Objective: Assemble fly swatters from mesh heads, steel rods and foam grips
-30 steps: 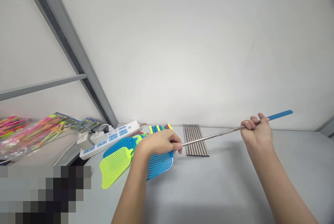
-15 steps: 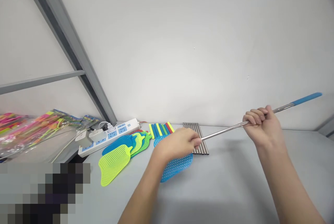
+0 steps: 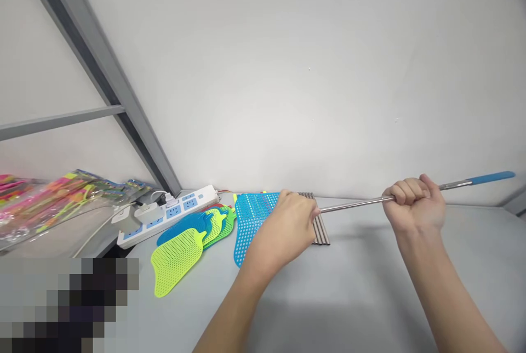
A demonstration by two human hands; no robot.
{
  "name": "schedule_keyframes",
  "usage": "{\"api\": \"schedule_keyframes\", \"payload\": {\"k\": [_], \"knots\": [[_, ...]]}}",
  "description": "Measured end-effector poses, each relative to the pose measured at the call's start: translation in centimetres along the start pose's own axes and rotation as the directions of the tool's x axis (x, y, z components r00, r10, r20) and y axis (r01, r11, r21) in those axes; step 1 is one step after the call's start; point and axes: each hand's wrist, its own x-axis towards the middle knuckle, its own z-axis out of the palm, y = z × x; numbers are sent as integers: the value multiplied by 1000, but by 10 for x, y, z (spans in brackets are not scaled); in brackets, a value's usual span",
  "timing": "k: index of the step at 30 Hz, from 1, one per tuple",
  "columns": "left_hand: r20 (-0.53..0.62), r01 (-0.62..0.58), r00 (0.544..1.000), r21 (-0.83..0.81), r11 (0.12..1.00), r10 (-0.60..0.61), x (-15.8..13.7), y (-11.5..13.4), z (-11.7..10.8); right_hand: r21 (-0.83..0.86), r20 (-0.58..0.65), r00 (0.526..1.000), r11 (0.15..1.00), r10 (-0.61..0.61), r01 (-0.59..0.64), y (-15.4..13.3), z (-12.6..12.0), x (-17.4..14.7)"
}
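With the row of metal tubes [image 3: 322, 231] as my landmark, I see the blue swatter [image 3: 250, 224] held above the table [image 3: 361, 271], its perforated head [image 3: 246, 238] left of them. My left hand [image 3: 287, 227] grips its neck end, partly covering the tubes; my right hand [image 3: 415, 204], well right of them, makes a fist around the rod [image 3: 357, 204]. Since 0.5 s ago, the head has swung up over most of the coloured sticks [image 3: 235, 198] left of the tubes, and the blue handle [image 3: 492, 177], farthest right, has dipped.
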Motion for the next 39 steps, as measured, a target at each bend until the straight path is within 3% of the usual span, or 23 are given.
{"api": "schedule_keyframes", "payload": {"k": [11, 18, 22, 24, 29, 32, 35, 39], "knots": [[52, 47, 998, -76, 996, -43, -7, -9, -8, -68, -69, 998, 998, -4, -1, 8, 6, -7], [-14, 9, 1000, -107, 994, -11, -5, -9, -5, -181, -85, 996, 983, 19, -34, -22, 12, -2], [244, 9, 969, -225, 974, 47, -7, -6, 0, -208, -90, 991, 972, 95, -112, -33, 13, 1], [320, 25, 946, -221, 975, 48, -8, -2, 8, -202, -97, 988, 970, 118, -136, -34, 12, 3], [239, -24, 969, -142, 990, 58, -4, 13, 27, -148, -61, 995, 985, 81, -89, -39, 5, 11], [148, 30, 989, -130, 991, -11, 2, 17, 30, -108, -74, 995, 991, 73, -81, -42, -3, 17], [194, 101, 978, -116, 988, -77, 8, 14, 30, -110, -67, 993, 989, 92, -99, -40, -7, 19], [258, 96, 965, -148, 984, -56, 12, 9, 29, -129, -60, 996, 989, 64, -71, -35, -4, 18]]}}
